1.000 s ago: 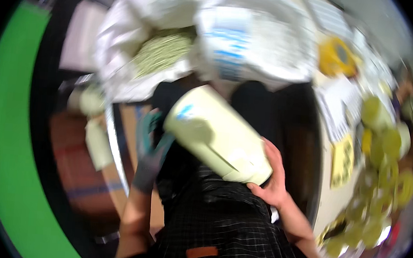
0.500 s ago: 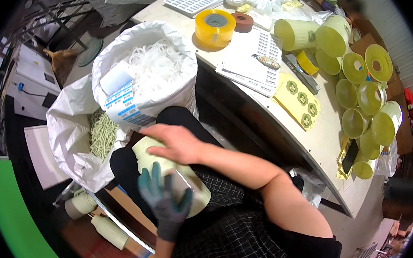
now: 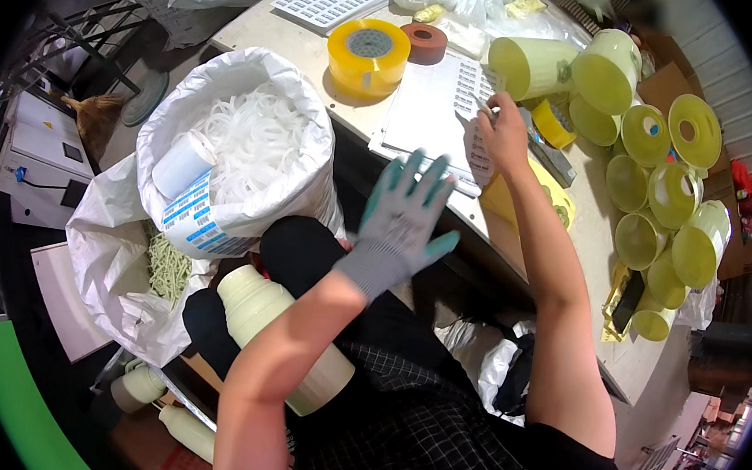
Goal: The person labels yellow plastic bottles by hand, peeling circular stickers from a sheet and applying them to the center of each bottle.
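Observation:
A pale green bottle (image 3: 251, 306) lies tilted across my lap, with my left forearm passing over it and hiding its middle. My left hand (image 3: 399, 224), in a grey and green glove, is raised beside the table's front edge. Its fingers are spread, and nothing is in them. Over the white label sheets (image 3: 430, 107), my bare right hand (image 3: 505, 137) pinches a slim object (image 3: 484, 113) whose kind I cannot make out. Below that hand lies a yellow sticker sheet (image 3: 504, 201), partly covered by my wrist.
Clear yellow tape (image 3: 368, 58) and a brown roll (image 3: 424, 43) sit on the table. Several pale green cylinders (image 3: 649, 186) are piled at the right. A white sack of clear rings (image 3: 251, 137) and a sack of green pieces (image 3: 166, 267) stand left. More bottles (image 3: 188, 431) lie lower left.
Both hands have left the bottle, which stays on my lap. My right hand has reached forward to the label sheets and pinched a slim object; my gloved left hand has risen toward the table.

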